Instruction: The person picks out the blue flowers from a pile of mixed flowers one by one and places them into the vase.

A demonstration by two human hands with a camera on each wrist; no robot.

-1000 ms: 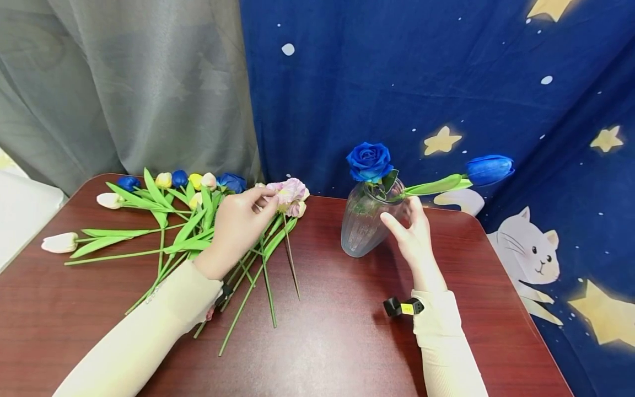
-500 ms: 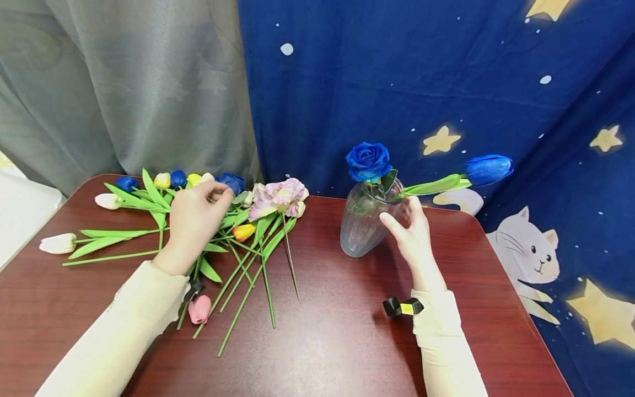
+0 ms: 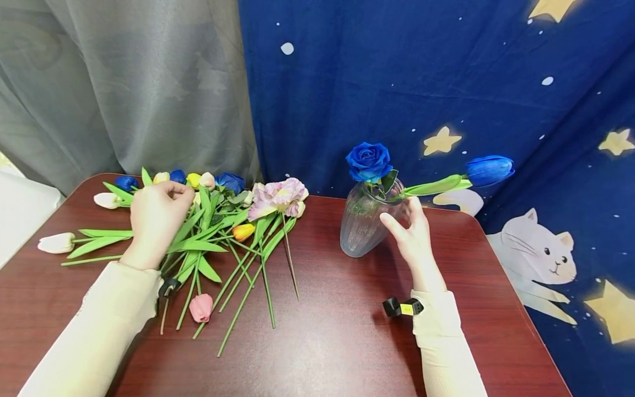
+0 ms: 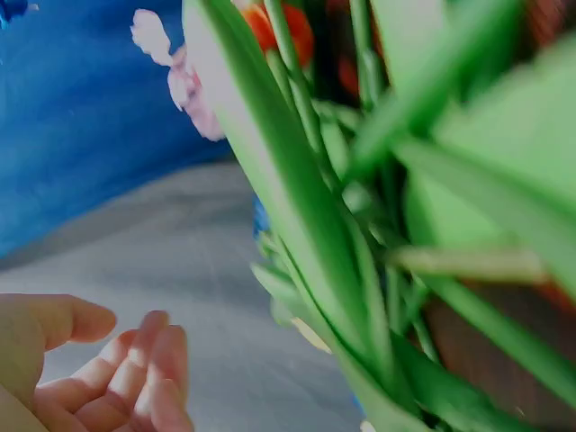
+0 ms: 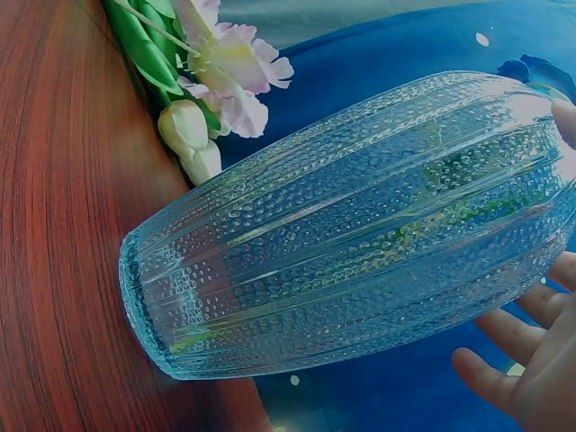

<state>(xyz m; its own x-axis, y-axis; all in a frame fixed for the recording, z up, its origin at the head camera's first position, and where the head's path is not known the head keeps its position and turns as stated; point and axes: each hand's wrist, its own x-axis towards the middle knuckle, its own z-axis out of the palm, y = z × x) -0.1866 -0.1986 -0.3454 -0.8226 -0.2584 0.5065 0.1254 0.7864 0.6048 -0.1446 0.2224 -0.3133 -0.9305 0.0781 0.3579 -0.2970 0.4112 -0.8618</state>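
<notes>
My right hand [image 3: 415, 237] grips the upper part of a clear ribbed glass vase [image 3: 358, 229], thumb on the near side. From its mouth rise a blue rose [image 3: 369, 161] and a blue tulip [image 3: 490, 170] that leans far right. In the right wrist view, green stems show through the vase's bumpy glass [image 5: 360, 243]. My left hand [image 3: 160, 220] hovers over the left part of a flower pile, fingers loosely curled. Nothing lies between thumb and fingers in the left wrist view. Beneath and beside it are green leaves [image 3: 195, 245] and several tulip heads, partly hidden by the hand.
The pile spreads over the left half of the brown table [image 3: 327, 342]. It includes a pale purple ruffled flower [image 3: 279, 197], an orange-yellow tulip [image 3: 243, 232], a pink tulip [image 3: 200, 307] and a white tulip [image 3: 57, 243]. Grey and blue curtains [image 3: 317, 99] hang behind the table.
My left hand has moved left from the pale purple flower across the pile, uncovering the orange-yellow and pink tulips. My right hand and the vase have stayed in place.
</notes>
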